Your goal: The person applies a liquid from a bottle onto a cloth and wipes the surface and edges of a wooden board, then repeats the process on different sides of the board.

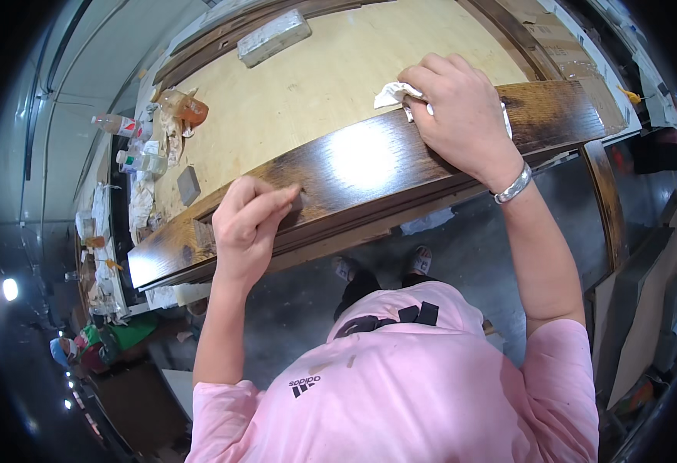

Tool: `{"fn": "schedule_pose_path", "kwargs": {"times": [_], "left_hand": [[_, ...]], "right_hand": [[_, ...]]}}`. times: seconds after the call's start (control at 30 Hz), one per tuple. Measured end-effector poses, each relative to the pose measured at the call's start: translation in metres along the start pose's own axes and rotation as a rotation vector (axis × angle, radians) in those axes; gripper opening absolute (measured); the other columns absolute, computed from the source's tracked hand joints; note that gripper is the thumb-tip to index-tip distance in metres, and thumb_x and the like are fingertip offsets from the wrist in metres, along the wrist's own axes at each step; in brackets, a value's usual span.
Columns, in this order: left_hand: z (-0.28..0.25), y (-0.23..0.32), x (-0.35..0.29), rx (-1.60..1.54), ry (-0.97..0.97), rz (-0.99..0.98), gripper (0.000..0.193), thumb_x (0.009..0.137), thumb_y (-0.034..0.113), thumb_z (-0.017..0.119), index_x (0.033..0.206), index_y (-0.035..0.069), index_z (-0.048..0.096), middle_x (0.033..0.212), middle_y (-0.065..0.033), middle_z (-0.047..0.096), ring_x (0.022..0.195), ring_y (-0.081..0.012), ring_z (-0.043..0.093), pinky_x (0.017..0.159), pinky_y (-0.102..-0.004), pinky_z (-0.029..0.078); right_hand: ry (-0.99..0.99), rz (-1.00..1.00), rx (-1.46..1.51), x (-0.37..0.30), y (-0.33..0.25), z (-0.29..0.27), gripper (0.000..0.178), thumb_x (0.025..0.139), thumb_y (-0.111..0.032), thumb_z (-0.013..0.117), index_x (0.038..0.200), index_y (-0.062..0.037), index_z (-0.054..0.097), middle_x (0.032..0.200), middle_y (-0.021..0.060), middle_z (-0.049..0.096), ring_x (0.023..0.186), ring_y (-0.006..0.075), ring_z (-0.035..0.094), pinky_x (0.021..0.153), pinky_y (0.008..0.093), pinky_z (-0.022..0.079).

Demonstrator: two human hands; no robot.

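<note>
A long dark-brown stained wooden board (315, 176) with a glossy face lies along the near edge of the worktable, slanting up to the right. My right hand (462, 116) is closed around a crumpled white cloth (390, 95) and presses on the board's right part; some white shows on both sides of the fingers. Towards the board's left end, my left hand (244, 224) is closed, thumb and index finger pinched together over the board's surface. Whatever those fingers hold, if anything, cannot be made out.
On the pale plywood tabletop (330, 69) sit a grey rectangular block (274, 38) and a small grey block (189, 185). A bottle of amber liquid (184, 108), a clear bottle (141, 162) and stained rags (171, 140) crowd the left. Panels (638, 316) lean at the right.
</note>
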State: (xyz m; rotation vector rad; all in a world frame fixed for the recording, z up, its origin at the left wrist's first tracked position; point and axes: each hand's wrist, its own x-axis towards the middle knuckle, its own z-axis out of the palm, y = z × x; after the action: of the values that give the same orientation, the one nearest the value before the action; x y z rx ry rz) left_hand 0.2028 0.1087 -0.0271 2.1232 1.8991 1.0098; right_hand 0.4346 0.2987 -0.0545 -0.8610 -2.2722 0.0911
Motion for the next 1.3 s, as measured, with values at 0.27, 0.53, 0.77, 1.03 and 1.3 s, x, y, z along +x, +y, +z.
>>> {"fn": "schedule_pose_path", "kwargs": {"times": [0.27, 0.53, 0.77, 1.03, 1.3], "left_hand": [[0.007, 0.004, 0.007, 0.003, -0.029, 0.057, 0.025, 0.073, -0.007, 0.074, 0.096, 0.003, 0.076, 0.072, -0.0069, 0.053, 0.065, -0.0197, 0.054, 0.059, -0.03, 0.043], [0.004, 0.008, 0.004, 0.019, -0.057, 0.091, 0.022, 0.074, -0.007, 0.075, 0.095, 0.002, 0.075, 0.069, -0.0065, 0.051, 0.063, -0.0193, 0.053, 0.057, -0.03, 0.042], [0.004, 0.007, 0.004, 0.031, -0.067, 0.132, 0.022, 0.074, -0.006, 0.075, 0.094, 0.003, 0.076, 0.07, -0.0063, 0.052, 0.063, -0.0194, 0.052, 0.056, -0.0297, 0.041], [0.007, 0.012, 0.006, 0.082, -0.04, 0.118, 0.024, 0.074, -0.006, 0.075, 0.096, 0.003, 0.076, 0.07, -0.0065, 0.052, 0.063, -0.0194, 0.053, 0.056, -0.0299, 0.042], [0.009, 0.011, 0.007, 0.082, -0.034, 0.143, 0.024, 0.074, -0.007, 0.075, 0.096, 0.002, 0.076, 0.071, -0.0067, 0.052, 0.063, -0.02, 0.054, 0.057, -0.0295, 0.042]], "right_hand": [[0.016, -0.004, -0.012, -0.002, 0.001, 0.002, 0.014, 0.079, -0.013, 0.059, 0.086, -0.0075, 0.069, 0.086, 0.0091, 0.065, 0.087, 0.0289, 0.062, 0.076, 0.043, 0.049], [0.064, -0.014, -0.024, -0.003, 0.001, 0.004, 0.014, 0.079, -0.014, 0.06, 0.085, -0.0079, 0.07, 0.083, 0.009, 0.066, 0.085, 0.0286, 0.063, 0.076, 0.0429, 0.05], [0.071, -0.018, -0.034, -0.003, 0.002, 0.003, 0.014, 0.079, -0.015, 0.061, 0.085, -0.0078, 0.071, 0.084, 0.0096, 0.066, 0.084, 0.029, 0.064, 0.077, 0.0425, 0.05], [0.057, -0.011, -0.031, -0.005, -0.001, 0.003, 0.015, 0.08, -0.017, 0.061, 0.088, -0.0088, 0.071, 0.086, 0.0083, 0.067, 0.089, 0.0278, 0.064, 0.079, 0.0413, 0.05], [0.033, 0.0, -0.052, -0.005, 0.002, 0.0, 0.016, 0.081, -0.018, 0.062, 0.09, -0.009, 0.071, 0.088, 0.008, 0.067, 0.09, 0.0277, 0.064, 0.079, 0.0412, 0.05]]}}
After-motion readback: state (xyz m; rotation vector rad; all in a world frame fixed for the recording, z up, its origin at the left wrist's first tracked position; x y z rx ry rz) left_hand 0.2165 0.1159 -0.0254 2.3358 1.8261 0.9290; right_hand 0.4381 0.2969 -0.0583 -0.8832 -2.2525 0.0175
